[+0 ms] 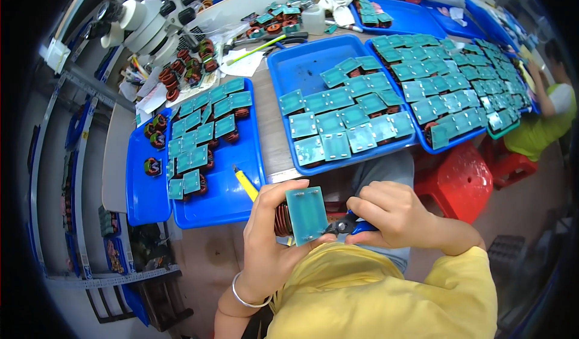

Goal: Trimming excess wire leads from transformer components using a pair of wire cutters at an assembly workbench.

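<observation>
In front of my chest, my left hand (264, 242) is closed around a copper-wound coil (281, 221) with a square green circuit board (308, 216) on its face. The board is tilted toward me, and short pins show near its top and bottom edges. My right hand (389, 212) grips blue-handled side cutters (342, 226), their dark jaws at the board's lower right corner. Whether the jaws are closed on a pin is too small to tell. Just beyond my left fingers, a yellow tool with a dark tip (245, 182) juts up beside a tray.
Blue trays (283, 68) of board-topped coils cover the bench; a left tray (140, 200) holds a few bare coils. A microscope (142, 22) stands at the back left. On the right are a red stool (461, 179) and another person (546, 119). Shelving (63, 158) lines the left.
</observation>
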### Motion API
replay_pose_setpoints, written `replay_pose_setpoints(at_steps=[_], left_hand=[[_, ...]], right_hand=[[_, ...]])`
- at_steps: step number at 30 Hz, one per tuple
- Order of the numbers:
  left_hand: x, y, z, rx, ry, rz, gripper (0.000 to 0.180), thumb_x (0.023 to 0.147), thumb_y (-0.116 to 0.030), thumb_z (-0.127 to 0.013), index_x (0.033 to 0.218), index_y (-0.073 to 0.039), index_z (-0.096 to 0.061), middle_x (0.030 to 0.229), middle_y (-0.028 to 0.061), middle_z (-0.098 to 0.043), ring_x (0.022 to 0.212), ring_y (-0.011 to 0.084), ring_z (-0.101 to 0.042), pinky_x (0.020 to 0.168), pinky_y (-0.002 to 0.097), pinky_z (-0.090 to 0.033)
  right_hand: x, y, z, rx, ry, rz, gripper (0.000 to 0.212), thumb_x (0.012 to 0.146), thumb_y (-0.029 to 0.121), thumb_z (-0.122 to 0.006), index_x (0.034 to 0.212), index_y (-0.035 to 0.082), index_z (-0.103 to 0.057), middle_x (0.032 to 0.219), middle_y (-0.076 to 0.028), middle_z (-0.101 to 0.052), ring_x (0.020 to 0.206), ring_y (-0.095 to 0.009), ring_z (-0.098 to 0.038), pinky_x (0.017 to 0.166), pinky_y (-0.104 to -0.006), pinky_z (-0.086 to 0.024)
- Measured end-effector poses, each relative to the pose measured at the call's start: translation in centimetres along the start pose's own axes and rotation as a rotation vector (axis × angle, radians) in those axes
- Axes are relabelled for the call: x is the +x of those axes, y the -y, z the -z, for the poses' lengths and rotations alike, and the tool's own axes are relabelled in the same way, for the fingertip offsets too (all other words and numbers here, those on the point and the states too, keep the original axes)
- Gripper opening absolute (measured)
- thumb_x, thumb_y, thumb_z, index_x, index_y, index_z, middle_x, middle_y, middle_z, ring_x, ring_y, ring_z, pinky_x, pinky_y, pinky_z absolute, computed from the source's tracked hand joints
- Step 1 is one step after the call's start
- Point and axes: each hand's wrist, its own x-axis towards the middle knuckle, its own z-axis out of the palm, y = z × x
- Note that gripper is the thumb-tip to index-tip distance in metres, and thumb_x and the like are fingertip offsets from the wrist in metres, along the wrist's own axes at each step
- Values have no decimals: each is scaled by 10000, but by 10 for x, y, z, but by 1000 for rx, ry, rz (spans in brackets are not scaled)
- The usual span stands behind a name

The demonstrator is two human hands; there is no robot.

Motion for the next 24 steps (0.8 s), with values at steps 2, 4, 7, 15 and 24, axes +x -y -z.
replay_pose_setpoints(at_steps=[2,4,7,15,24], left_hand=[[0,-3,-7,-57,29,27,688,581,-204,-837,1134,-33,-466,1051,88,-524,901,184,-538,775,273,-449],[1,-7,-12,-112,61,55,655,601,-156,-828,1142,-40,-477,1042,120,-542,914,239,-553,781,306,-458],[1,-10,-16,-137,86,-12,658,595,-142,-833,1138,-37,-476,1041,120,-540,923,231,-550,788,298,-458],[0,-15,-24,-140,116,-129,653,597,-181,-835,1124,-35,-479,1036,123,-541,947,251,-538,803,322,-450],[-2,-17,-21,-95,131,-181,637,605,-196,-829,1114,-41,-479,1028,119,-553,930,256,-545,784,328,-455]], right_hand=[[-11,-3,-1,43,-15,-39,456,693,394,-701,887,12,-545,711,-93,-469,607,-265,-478,539,-330,-380],[-18,-3,4,86,-34,-78,463,701,403,-695,893,11,-541,727,-101,-479,625,-275,-487,550,-336,-387],[-18,1,21,-39,-102,-174,456,737,412,-665,920,18,-526,771,-114,-479,674,-290,-486,585,-357,-389],[-23,5,30,-114,-136,-169,450,726,402,-675,918,22,-527,759,-100,-470,660,-269,-479,570,-341,-382],[-21,9,34,-130,-105,-160,454,700,395,-694,909,26,-531,755,-91,-471,664,-264,-478,571,-346,-382]])
